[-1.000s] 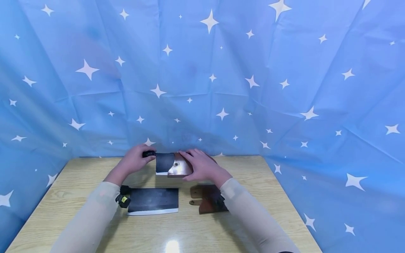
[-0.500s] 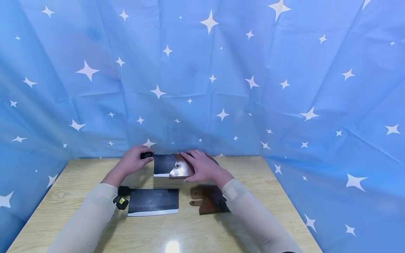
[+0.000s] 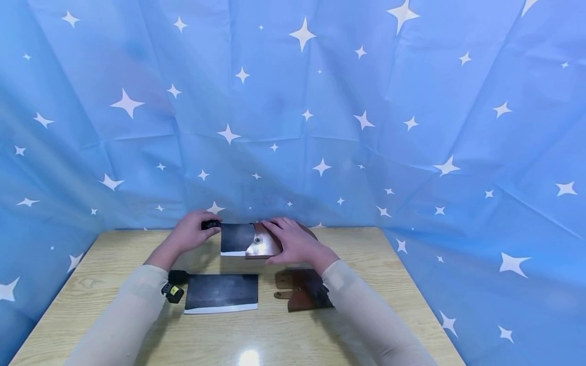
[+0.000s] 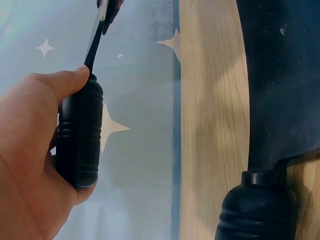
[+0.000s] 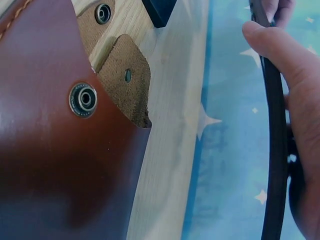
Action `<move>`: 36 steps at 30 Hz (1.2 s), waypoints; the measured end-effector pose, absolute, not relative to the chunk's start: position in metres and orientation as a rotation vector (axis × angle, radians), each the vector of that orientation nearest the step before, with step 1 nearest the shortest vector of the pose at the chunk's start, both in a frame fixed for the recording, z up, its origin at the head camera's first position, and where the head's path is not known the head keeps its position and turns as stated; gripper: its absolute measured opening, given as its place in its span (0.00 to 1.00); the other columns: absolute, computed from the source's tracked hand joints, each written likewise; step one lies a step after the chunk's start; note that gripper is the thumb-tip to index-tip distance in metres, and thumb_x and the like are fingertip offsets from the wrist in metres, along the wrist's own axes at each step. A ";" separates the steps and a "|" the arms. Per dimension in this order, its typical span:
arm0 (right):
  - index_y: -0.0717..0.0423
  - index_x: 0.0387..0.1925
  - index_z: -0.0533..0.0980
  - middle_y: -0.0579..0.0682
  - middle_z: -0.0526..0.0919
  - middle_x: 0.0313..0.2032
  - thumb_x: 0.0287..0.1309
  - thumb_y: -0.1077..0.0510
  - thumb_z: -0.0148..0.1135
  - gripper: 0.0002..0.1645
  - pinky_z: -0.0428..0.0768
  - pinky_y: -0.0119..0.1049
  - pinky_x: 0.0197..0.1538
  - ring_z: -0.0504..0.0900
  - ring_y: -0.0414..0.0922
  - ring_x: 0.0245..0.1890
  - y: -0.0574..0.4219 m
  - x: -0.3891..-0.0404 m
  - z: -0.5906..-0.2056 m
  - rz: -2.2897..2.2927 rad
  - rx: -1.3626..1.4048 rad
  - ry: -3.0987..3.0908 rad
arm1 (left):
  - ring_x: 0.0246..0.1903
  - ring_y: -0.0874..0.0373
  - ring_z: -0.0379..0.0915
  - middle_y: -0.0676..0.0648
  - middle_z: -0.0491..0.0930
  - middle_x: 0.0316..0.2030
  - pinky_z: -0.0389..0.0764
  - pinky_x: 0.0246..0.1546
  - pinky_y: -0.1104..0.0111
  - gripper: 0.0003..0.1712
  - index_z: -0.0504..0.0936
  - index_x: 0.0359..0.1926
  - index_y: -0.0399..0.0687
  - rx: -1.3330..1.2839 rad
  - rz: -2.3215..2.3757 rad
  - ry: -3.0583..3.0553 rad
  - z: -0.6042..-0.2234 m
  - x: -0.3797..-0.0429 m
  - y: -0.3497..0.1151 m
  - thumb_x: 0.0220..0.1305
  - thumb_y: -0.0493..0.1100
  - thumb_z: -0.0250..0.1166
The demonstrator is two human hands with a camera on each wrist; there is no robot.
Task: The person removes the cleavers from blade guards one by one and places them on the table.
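My left hand [image 3: 188, 233] grips the black handle [image 4: 80, 132] of a cleaver [image 3: 235, 238], raised off the table toward its back edge. The cleaver's dark blade, with a bright lower edge, runs into a brown leather sheath [image 3: 262, 244] that covers its far part. My right hand [image 3: 295, 241] holds that sheath, thumb on the near face and fingers over the top. Below, a second cleaver [image 3: 222, 292] lies flat, its black handle [image 4: 257, 210] toward the left. A second leather sheath [image 3: 302, 297] with snap straps lies to its right, partly hidden by my right sleeve.
The wooden table [image 3: 274, 335] carries the second cleaver and sheath between my forearms. A blue star-printed curtain [image 3: 293, 127] hangs close behind the table's back edge and along both sides.
My left hand has shifted slightly left with the handle, and my right hand slightly right with the sheath. More of the blade shows outside the sheath. The second cleaver and sheath stay put.
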State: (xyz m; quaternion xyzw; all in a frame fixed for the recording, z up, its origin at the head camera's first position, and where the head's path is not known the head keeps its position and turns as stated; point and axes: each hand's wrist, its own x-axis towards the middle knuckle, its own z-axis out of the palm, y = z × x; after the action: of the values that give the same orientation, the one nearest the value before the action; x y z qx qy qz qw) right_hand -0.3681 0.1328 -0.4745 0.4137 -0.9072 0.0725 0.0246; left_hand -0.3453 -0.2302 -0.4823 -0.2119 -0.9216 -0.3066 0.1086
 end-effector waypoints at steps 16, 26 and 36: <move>0.50 0.88 0.59 0.55 0.64 0.83 0.58 0.26 0.79 0.69 0.61 0.57 0.82 0.62 0.55 0.81 0.136 -0.369 -0.474 0.241 1.371 -2.755 | 0.60 0.34 0.82 0.37 0.87 0.59 0.80 0.61 0.38 0.18 0.90 0.61 0.42 -0.634 -0.919 -2.680 -0.489 -0.345 -0.236 0.75 0.42 0.75; 0.44 0.89 0.57 0.53 0.63 0.83 0.58 0.27 0.80 0.69 0.60 0.55 0.83 0.60 0.53 0.82 0.140 -0.367 -0.473 0.254 1.322 -2.785 | 0.61 0.34 0.81 0.36 0.87 0.59 0.79 0.62 0.37 0.19 0.89 0.62 0.40 -0.623 -0.936 -2.670 -0.490 -0.344 -0.240 0.75 0.42 0.75; 0.43 0.89 0.57 0.52 0.63 0.83 0.57 0.25 0.79 0.69 0.62 0.53 0.82 0.61 0.52 0.81 0.143 -0.369 -0.474 0.249 1.322 -2.774 | 0.60 0.33 0.82 0.36 0.87 0.59 0.80 0.60 0.37 0.20 0.89 0.63 0.40 -0.622 -0.939 -2.666 -0.489 -0.342 -0.240 0.75 0.43 0.75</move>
State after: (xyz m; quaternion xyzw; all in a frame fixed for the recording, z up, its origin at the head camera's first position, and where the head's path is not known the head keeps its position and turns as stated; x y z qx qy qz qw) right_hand -0.3686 0.1427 -0.4736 0.4285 -0.8995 0.0807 0.0292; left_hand -0.3422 -0.2400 -0.4891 -0.2133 -0.9142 -0.3219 0.1232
